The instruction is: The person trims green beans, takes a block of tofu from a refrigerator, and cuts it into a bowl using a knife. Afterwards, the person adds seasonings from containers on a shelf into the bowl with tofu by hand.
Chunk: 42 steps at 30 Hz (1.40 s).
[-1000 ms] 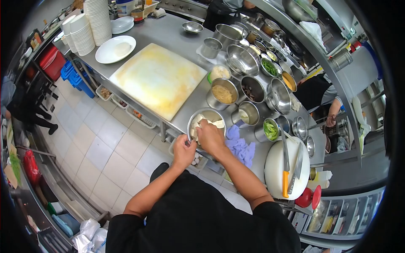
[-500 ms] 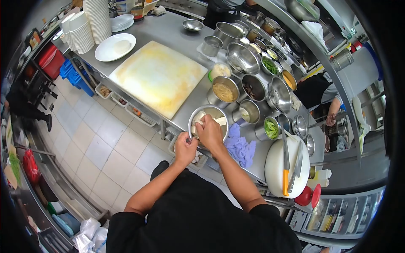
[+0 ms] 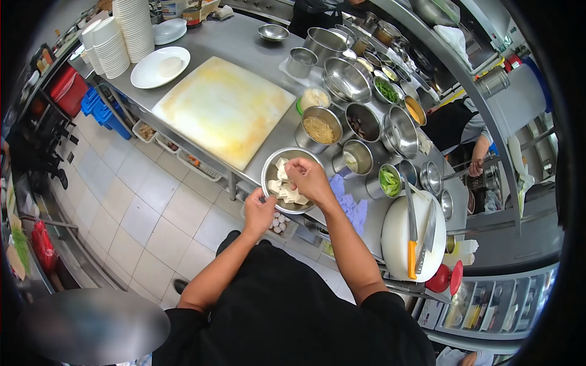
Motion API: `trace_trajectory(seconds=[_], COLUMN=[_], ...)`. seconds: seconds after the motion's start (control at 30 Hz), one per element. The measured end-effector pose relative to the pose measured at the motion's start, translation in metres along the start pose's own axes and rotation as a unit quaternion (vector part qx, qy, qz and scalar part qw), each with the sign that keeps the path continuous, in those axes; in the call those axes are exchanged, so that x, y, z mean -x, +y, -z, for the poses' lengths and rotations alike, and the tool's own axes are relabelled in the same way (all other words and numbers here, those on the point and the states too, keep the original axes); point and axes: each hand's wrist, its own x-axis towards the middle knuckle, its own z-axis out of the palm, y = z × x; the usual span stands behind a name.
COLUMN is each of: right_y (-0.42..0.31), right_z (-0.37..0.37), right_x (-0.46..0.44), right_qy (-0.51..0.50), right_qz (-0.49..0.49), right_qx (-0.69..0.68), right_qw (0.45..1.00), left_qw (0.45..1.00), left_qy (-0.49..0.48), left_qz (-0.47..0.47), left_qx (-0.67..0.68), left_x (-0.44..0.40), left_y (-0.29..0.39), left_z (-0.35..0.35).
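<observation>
A metal bowl [image 3: 267, 177] rests at the counter's near edge, with several white chunks that look like tofu [image 3: 289, 194] inside. My left hand [image 3: 259, 212] grips the bowl's near left rim, thumb over the edge. Over the bowl, my right hand [image 3: 310, 182] has its fingertips pinched at a white tofu piece [image 3: 282, 168]; the palm hides part of the bowl. Just right of the bowl lies a crumpled purple cloth [image 3: 350, 206]. A large stained white cutting board [image 3: 223, 113] lies farther left.
Behind the bowl stand several metal containers, one with pale strips [image 3: 318, 129], another with green leaves [image 3: 389, 181]. Knives [image 3: 412, 229] lie on a round white block [image 3: 397, 244] at right. A white plate [image 3: 152, 73] and stacked bowls stand far left. Other people stand nearby.
The bowl shows more fully, and the white chunks now sit in smaller pieces. My right hand has risen slightly rightward; my left hand has shifted along the rim. A blurred oval appears lower left.
</observation>
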Motion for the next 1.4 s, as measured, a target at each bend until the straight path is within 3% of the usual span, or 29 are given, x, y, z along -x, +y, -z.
trace_trajectory(seconds=[0.17, 0.27, 0.37, 0.5, 0.63, 0.7, 0.8, 0.9, 1.03, 1.1, 1.13, 1.17, 1.23, 1.27, 1.33, 1.37, 1.4], right_y=[-0.016, -0.029, -0.031, -0.018, -0.006, 0.004, 0.023, 0.011, 0.004, -0.005, -0.008, -0.011, -0.016, -0.019, -0.024, -0.022, -0.018], right_z=[0.013, 0.032, 0.023, -0.006, -0.005, 0.003, 0.023, 0.033, 0.038, 0.038, 0.036, 0.034, 0.031, 0.027, 0.017, 0.012, 0.007], right_x=[0.013, 0.035, 0.046, 0.048, 0.041, 0.040, 0.033, 0.036, 0.036, 0.038, 0.041, 0.040, 0.036, 0.034, 0.029, 0.027, 0.022], right_qy=[0.042, 0.057, 0.003, 0.073, 0.060, 0.074, 0.012, -0.004, 0.011, 0.004, 0.068, 0.068, 0.077, 0.078, -0.081, -0.080, -0.079], right_qz=[0.001, 0.014, -0.067, -0.021, -0.047, -0.040, -0.025, -0.015, -0.004, 0.070, 0.155, 0.156, 0.285, 0.286, 0.180, 0.182, 0.254], right_qx=[-0.071, 0.233, 0.341, 0.437, 0.376, 0.364, 0.079, 0.046, 0.078, 0.123, 0.238, 0.237, 0.327, 0.326, 0.232, 0.232, 0.268], right_qw=[0.997, 0.971, 0.938, 0.896, 0.923, 0.927, 0.996, 0.999, 0.997, 0.990, 0.956, 0.956, 0.898, 0.898, 0.953, 0.952, 0.926], left_qw=[0.999, 0.999, 0.999, 0.995, 0.996, 1.000, 0.999, 0.999, 0.999, 1.000, 1.000, 1.000, 1.000, 0.998, 0.995, 0.986, 0.974], left_qy=[0.016, 0.030, 0.034, 0.044, 0.032, 0.024, 0.022, 0.024, 0.018, 0.016, 0.016, 0.019, 0.023, 0.021, 0.017, 0.004, -0.007], left_qz=[0.020, 0.002, -0.025, -0.053, -0.054, 0.002, 0.024, 0.027, 0.025, 0.022, 0.020, 0.006, -0.011, -0.031, -0.054, -0.084, -0.115], left_qx=[0.043, 0.017, -0.028, -0.069, -0.067, 0.009, 0.019, 0.029, 0.020, 0.014, 0.014, -0.002, -0.018, -0.053, -0.087, -0.142, -0.197], left_x=[0.006, 0.005, 0.004, 0.005, 0.004, 0.009, 0.010, 0.011, 0.012, 0.014, 0.014, 0.015, 0.013, 0.010, 0.006, 0.005, 0.004], left_y=[0.019, 0.014, 0.009, 0.010, 0.005, 0.009, 0.012, 0.015, 0.017, 0.021, 0.021, 0.019, 0.012, 0.002, -0.012, -0.016, -0.020], left_z=[-0.005, 0.002, 0.004, 0.002, 0.004, 0.004, 0.008, 0.008, 0.009, 0.007, 0.006, 0.005, 0.008, 0.012, 0.019, 0.022, 0.024])
